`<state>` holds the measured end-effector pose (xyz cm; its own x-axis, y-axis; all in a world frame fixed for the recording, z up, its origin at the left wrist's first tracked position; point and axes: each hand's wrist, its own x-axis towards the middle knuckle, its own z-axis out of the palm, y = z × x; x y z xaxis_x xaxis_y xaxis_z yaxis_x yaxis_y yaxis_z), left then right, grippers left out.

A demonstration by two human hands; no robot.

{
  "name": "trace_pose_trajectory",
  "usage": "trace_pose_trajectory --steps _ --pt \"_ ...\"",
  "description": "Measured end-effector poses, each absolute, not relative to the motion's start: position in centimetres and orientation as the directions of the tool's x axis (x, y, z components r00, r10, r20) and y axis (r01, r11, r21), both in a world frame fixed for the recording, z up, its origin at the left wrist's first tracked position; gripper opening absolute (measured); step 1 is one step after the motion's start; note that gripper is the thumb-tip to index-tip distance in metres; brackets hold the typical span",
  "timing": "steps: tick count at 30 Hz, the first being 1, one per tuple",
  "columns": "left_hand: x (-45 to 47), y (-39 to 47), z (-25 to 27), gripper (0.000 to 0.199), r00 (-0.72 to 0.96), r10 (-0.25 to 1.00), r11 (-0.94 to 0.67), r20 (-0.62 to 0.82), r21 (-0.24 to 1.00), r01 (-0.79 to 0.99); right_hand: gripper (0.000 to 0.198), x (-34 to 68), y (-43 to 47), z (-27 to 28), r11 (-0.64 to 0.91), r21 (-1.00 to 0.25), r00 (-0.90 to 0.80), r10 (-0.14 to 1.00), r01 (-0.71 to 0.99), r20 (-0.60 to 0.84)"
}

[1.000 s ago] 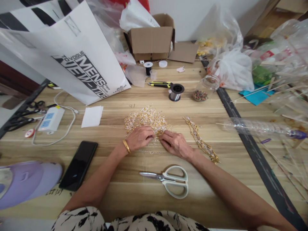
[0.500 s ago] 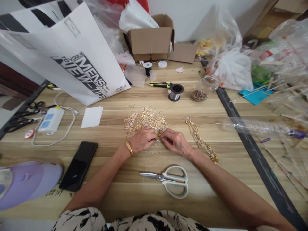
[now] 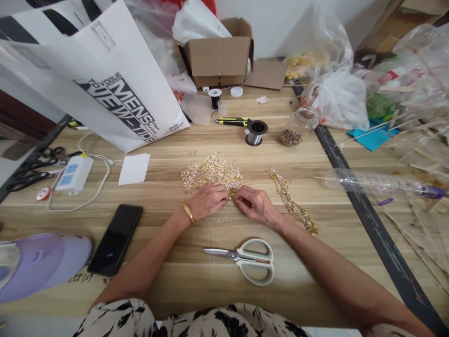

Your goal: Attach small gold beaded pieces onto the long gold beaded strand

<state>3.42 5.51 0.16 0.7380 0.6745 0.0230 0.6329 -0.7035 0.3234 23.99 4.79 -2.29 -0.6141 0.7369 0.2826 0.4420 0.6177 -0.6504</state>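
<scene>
A pile of small gold and silver jewellery pieces [image 3: 210, 171] lies on the wooden table, and both hands rest at its near edge. My left hand [image 3: 209, 202], with a gold bracelet at the wrist, has its fingers curled together. Facing it, my right hand [image 3: 257, 205] is closed with thumb and fingertips pinched. Whatever the fingertips hold is too small to make out. A short silver chain [image 3: 220, 220] lies just below the hands. To the right is a bundle of gold and silver chains [image 3: 293, 201]. White-handled scissors [image 3: 254, 260] lie nearer to me.
Behind the pile are a wire spool [image 3: 256, 133], a yellow-black cutter [image 3: 231, 121] and a jar of beads [image 3: 293, 133]. A phone [image 3: 115, 238], a power strip [image 3: 75, 174] and a large white bag [image 3: 129, 84] are at left. Thin sticks and a plastic tube [image 3: 382, 182] occupy the right.
Both hands stay at the pile's near edge with almost no movement. The whole view has shifted very slightly.
</scene>
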Motion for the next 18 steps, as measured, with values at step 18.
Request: trace_pose_trajectory --steps 18 --pt "3.39 5.59 -0.09 0.018 0.725 0.683 -0.707 0.092 0.335 0.623 0.011 24.01 4.78 -2.46 0.610 -0.657 -0.611 0.741 0.443 0.277"
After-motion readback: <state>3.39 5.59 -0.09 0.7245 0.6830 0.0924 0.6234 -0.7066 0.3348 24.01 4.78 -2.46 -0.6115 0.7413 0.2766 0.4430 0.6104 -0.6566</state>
